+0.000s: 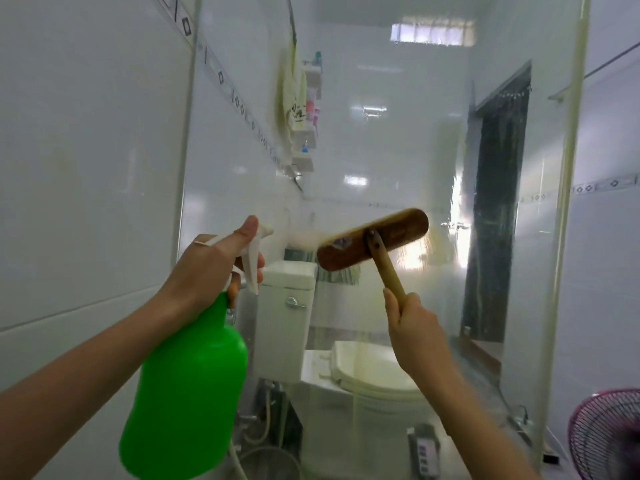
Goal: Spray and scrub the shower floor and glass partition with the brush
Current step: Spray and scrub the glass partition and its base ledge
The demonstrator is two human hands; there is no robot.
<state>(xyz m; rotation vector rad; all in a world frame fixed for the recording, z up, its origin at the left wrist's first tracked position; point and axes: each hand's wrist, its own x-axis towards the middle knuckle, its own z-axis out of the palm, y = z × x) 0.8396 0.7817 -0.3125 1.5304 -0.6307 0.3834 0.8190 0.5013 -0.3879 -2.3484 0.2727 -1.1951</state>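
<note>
A tall glass partition (398,150) fills the middle of the view, hazy and streaked. My left hand (211,261) grips the white trigger head of a green spray bottle (187,393), with the nozzle aimed at the glass. A faint mist hangs just past the nozzle. My right hand (412,323) holds the wooden handle of a scrub brush (372,239), whose brown wooden head lies tilted against the glass, bristles facing the pane. The shower floor is out of view.
White tiled wall on the left. Behind the glass stand a white toilet (367,372) with its tank (287,306), wall shelves with bottles (310,116) and a dark doorway (498,202). A pink fan (606,434) sits at the lower right.
</note>
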